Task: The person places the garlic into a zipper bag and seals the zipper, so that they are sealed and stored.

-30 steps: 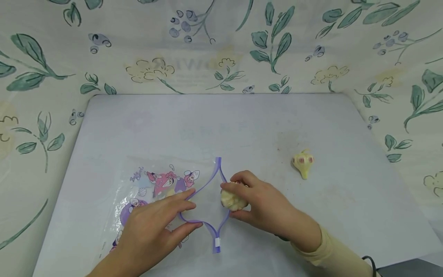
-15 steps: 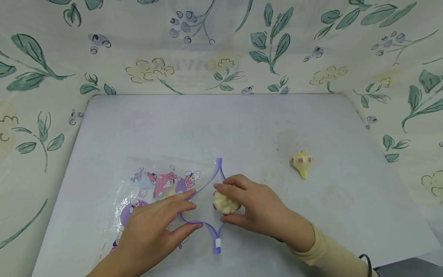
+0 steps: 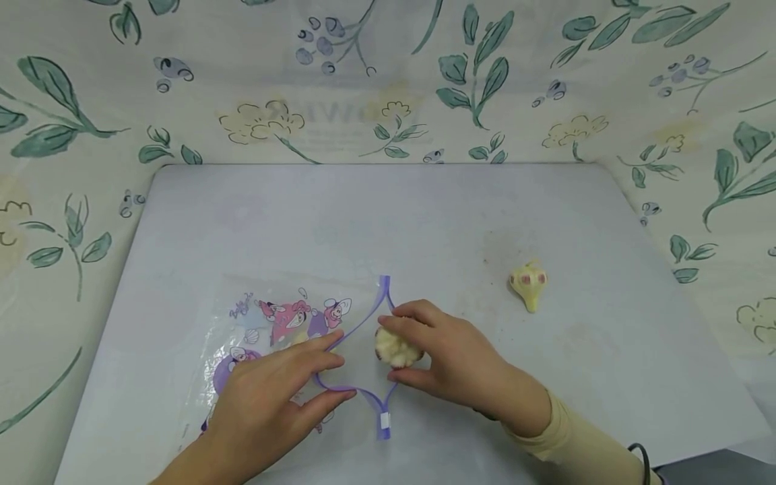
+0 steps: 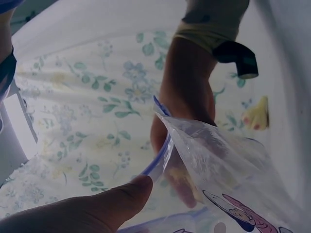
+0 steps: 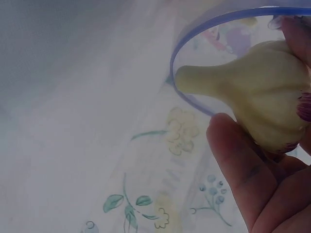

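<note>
A clear zip bag point(image 3: 285, 293) with a purple zip edge and cartoon prints lies flat, its mouth spread to the right. My left hand point(image 3: 273, 380) holds the bag's near lip, thumb and forefinger apart along the purple edge; the thumb point(image 4: 138, 187) meets that edge in the left wrist view. Fingers of my right hand point(image 3: 455, 357) grip a garlic bulb point(image 3: 397, 347) at the mouth. Seen from the right wrist, the bulb's pale stem point(image 5: 199, 80) points into the purple loop. Another garlic bulb point(image 3: 529, 286) lies to the right, apart from both hands.
The white tabletop point(image 3: 303, 215) bears faint brownish smudges near the loose bulb. A floral-printed sheet point(image 3: 364, 81) rises behind the table and along its sides. A dark object point(image 3: 715, 468) shows at the lower right corner.
My right hand has brought the garlic bulb slightly left into the bag's mouth, then shifted it a little up. The left hand stays in place on the bag.
</note>
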`<state>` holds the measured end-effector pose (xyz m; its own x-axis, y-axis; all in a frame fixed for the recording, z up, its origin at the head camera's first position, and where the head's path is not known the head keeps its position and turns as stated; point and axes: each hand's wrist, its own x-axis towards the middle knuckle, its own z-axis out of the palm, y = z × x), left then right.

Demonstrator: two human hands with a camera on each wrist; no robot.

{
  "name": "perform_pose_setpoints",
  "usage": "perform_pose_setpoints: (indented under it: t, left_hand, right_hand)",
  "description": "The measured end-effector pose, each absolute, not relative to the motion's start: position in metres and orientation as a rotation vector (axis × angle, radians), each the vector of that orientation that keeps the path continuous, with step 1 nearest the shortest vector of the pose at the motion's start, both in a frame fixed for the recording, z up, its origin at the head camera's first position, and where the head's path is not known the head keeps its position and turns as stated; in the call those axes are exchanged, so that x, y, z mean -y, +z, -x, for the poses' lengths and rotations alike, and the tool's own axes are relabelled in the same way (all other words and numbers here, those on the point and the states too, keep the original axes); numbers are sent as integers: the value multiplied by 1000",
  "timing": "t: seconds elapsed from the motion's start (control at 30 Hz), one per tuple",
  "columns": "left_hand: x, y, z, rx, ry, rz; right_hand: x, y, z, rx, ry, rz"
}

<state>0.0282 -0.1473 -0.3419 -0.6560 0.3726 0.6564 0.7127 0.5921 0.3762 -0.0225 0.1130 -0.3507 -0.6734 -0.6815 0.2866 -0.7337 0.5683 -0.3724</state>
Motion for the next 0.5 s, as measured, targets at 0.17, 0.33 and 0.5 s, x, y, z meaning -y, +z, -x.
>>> perform_pose_setpoints:
  t: [0.17, 0.33, 0.5]
  left_hand:
    - [147, -342, -27, 2274, -848, 854]
    - [147, -344, -25, 2255, -837, 841]
    - [147, -344, -26, 2255, -848, 838]
  right_hand:
    - [-114, -352, 25, 2652, 736, -1206]
    - [-115, -352, 25, 2655, 776, -1209]
    - [-114, -352, 24, 2655, 817, -1220]
